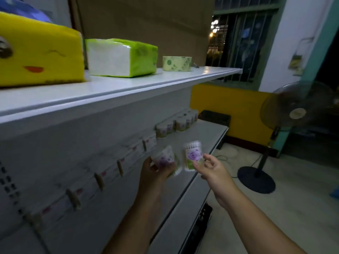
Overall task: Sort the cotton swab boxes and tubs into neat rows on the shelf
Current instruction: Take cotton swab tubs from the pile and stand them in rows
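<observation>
Swab tubs (180, 123) on lower shelf (209, 133)

A yellow tissue pack (40, 52), green tissue pack (121, 57) and tape roll (177, 64) sit in line; a fan (295, 112) stands near the barred window (242, 43).

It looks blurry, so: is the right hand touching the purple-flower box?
Touching. The head view shows the right hand pinching the purple-flower box at its lower edge.

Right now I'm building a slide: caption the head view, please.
Left hand holds a swab tub, right hand a swab box, at the lower shelf.
</observation>
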